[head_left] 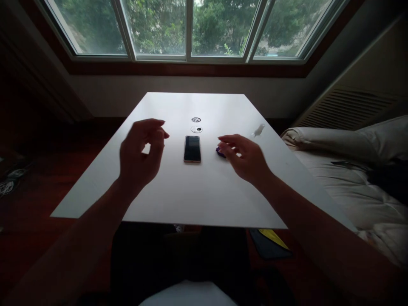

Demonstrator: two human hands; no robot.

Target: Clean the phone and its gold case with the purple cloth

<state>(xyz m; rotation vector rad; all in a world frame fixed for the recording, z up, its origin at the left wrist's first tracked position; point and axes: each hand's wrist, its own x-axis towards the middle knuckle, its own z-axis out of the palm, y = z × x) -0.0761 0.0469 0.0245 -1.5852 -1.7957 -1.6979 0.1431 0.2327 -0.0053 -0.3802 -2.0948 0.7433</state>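
My left hand (143, 146) is over the left part of the white table (191, 195), its fingers loosely bent. Thumb and index fingertip stay a little apart, and nothing shows between them. On the right, my right hand (244, 155) points inward with curved fingers and a gap below the index finger. Just under its fingertips is a small dark purple thing (220, 151), partly hidden by them; whether they touch it I cannot tell. Between the hands a smartphone (192, 148) lies flat, its dark screen facing up.
Beyond the phone lie a round disc with a black mark (194, 129) and a dark patterned disc (196, 120). A pale, shiny patch (258, 130) is at the table's right. A cushioned seat (315, 157) flanks the right edge; a window (219, 29) is behind.
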